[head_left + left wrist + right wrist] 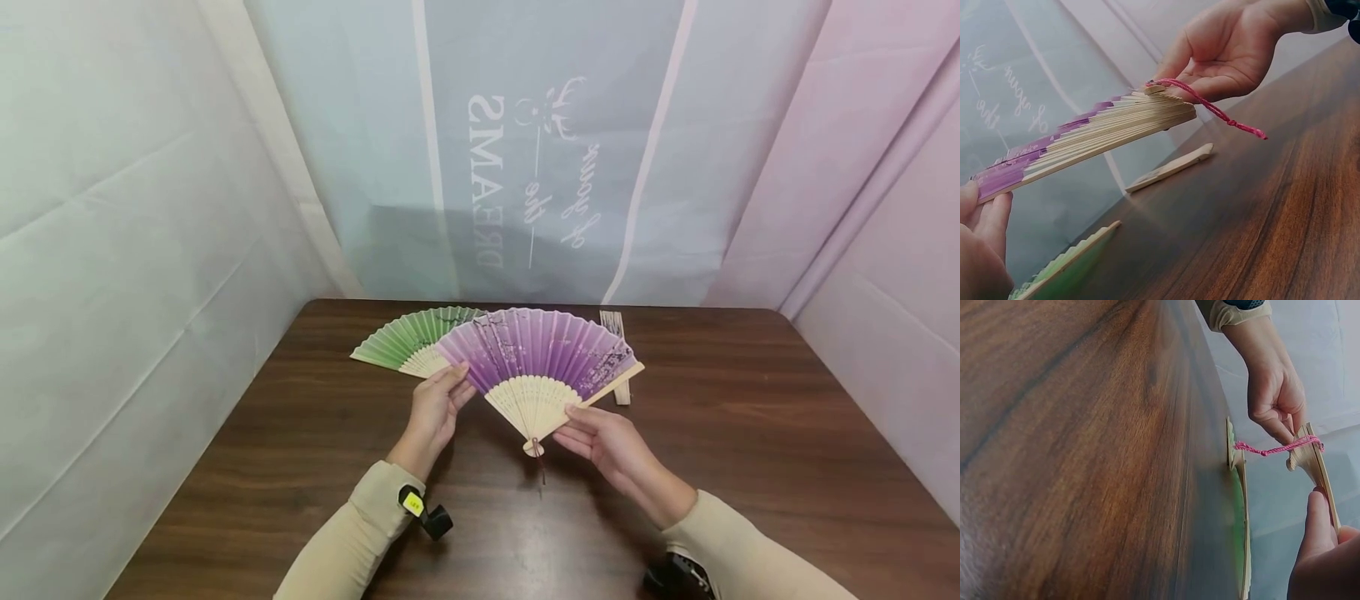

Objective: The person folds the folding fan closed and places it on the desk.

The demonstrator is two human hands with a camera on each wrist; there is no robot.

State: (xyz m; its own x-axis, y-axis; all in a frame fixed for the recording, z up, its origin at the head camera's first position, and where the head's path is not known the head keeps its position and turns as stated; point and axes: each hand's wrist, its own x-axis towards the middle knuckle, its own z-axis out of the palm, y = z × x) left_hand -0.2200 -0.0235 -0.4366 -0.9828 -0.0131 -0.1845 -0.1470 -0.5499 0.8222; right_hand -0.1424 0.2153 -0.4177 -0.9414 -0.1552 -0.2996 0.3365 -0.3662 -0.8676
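A purple folding fan with pale ribs is spread wide above the table, printed with dark branches and blossoms. My left hand pinches its left edge between thumb and fingers. Lower on the right outer rib, my right hand grips the fan near the pivot. From the pivot dangles a pink cord, clearest in the left wrist view. A green folding fan lies spread on the table behind, partly hidden by the purple one. To the right, a closed pale folding fan lies partly covered from view.
The dark wooden table ends at a back edge against a grey-blue printed curtain. Pale fabric walls stand on both sides. A black strap with a yellow tag circles the left wrist.
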